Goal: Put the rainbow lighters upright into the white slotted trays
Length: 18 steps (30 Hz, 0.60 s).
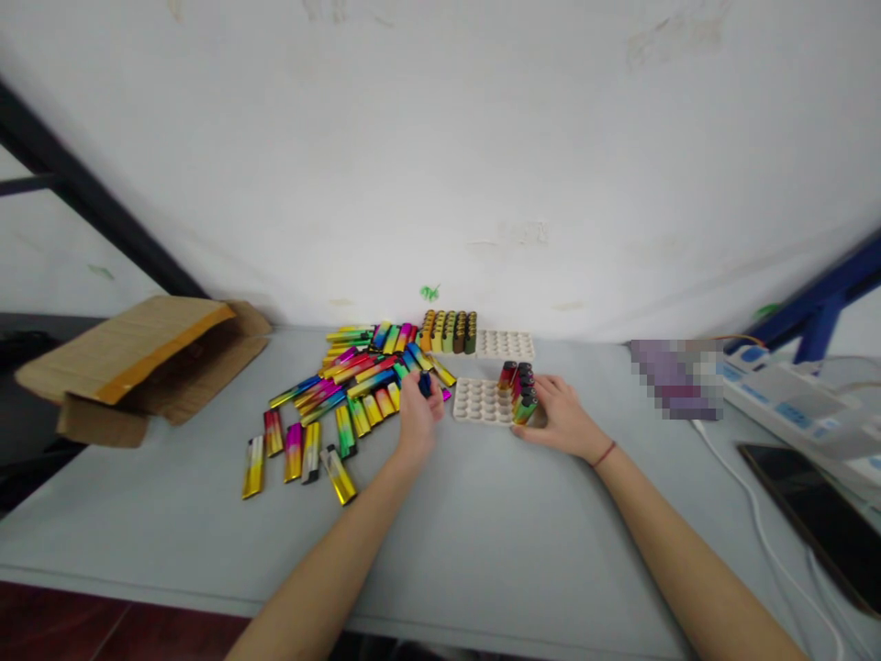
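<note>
Your left hand (419, 410) is closed around a dark blue lighter (425, 385), slightly blurred, its fingers curled so that the grip on the lower part is hidden. Your right hand (561, 418) wraps the right end of the front tray (474, 400), thumb at the near corner, fingers beside the standing lighters (525, 408); whether it grips or only braces, cannot tell. Step in hand, as judged: seating lighters upright in that tray. Best practice: keep the right hand as a stop, turn the piece vertical before it crosses the rim, then lower it straight into a pocket next to the filled column, without knocking its neighbours. Free pockets lie just right of your left hand, so the carry is short. Directly left of that hand, loose lighters (372, 372) crowd close; lift clear of them to avoid dragging any along. Beyond both hands sits the rear tray (505, 344), its left part filled, with the wall (440, 184) close behind: little reach room there. Nearer you than the hands, the table (482, 542) is bare and gives the best working room. Well right of your right hand, mind the white cable (743, 491) and phone (816, 514).
</note>
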Each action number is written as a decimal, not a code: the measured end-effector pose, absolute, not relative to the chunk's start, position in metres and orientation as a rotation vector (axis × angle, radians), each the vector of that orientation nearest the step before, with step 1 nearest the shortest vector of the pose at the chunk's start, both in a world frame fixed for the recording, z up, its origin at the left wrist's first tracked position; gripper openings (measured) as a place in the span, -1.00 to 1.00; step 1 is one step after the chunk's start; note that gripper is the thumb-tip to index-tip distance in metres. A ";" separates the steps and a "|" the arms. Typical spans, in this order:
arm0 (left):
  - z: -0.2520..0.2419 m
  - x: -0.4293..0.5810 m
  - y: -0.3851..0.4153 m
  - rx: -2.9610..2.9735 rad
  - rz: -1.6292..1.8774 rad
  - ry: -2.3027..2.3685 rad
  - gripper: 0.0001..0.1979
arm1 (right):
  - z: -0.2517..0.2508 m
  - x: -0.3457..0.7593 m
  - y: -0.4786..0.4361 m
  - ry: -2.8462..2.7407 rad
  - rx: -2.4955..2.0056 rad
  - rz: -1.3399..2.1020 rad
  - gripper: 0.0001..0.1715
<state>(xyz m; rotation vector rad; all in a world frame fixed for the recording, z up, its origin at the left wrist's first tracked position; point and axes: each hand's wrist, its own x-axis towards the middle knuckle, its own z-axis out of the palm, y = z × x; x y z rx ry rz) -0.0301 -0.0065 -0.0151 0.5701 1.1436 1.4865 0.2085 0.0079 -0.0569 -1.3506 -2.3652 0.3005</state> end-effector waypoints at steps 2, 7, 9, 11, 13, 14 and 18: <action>-0.015 -0.030 -0.007 0.572 1.487 1.143 -0.49 | -0.056 0.208 0.008 -2.373 -1.346 0.300 -0.22; -0.016 -0.030 -0.008 0.593 1.475 1.153 -0.47 | -0.056 0.208 0.008 -2.371 -1.350 0.300 -0.22; -0.015 -0.030 -0.007 0.587 1.484 1.175 -0.49 | -0.056 0.208 0.008 -2.367 -1.351 0.305 -0.22; -0.013 -0.030 -0.006 0.567 1.496 1.202 -0.53 | -0.056 0.208 0.008 -2.364 -1.349 0.308 -0.22; -0.012 -0.030 -0.005 0.543 1.499 1.224 -0.58 | -0.056 0.208 0.008 -2.364 -1.350 0.309 -0.23; -0.012 -0.030 -0.005 0.538 1.496 1.232 -0.60 | -0.056 0.208 0.008 -2.365 -1.351 0.308 -0.22; -0.017 -0.029 -0.006 0.588 1.490 1.241 -0.64 | -0.056 0.208 0.008 -2.361 -1.353 0.305 -0.22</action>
